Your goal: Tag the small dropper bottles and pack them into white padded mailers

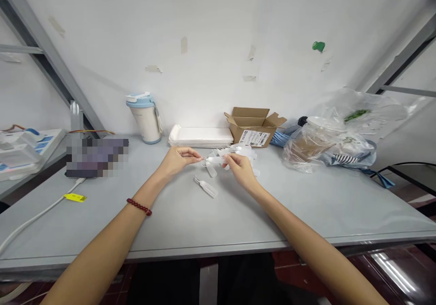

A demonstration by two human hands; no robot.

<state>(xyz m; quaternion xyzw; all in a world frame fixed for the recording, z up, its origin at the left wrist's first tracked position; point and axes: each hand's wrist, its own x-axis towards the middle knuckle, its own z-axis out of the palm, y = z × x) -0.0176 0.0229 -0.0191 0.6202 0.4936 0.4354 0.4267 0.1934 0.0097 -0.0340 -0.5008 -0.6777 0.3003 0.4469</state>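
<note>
Above the middle of the table (190,223), my two hands meet over one small white plastic piece (215,159) with a thin metal end. My right hand (240,169) pinches its white body between thumb and fingers. At the thin tip on the other side, my left hand (179,162) is closed in a pinch; the detail between those fingers is too small to make out. Just below the hands lies a similar translucent piece (207,189) with a metal tip. A pile of more such pieces (247,151) lies behind my right hand, partly hidden by it.
Along the wall stand a lidded cup (145,119), a stack of white packets (200,135) and an open cardboard box (254,130). Plastic bags with a container (315,137) sit at the right. A blurred-out dark object (98,157) and white cable (37,216) lie left.
</note>
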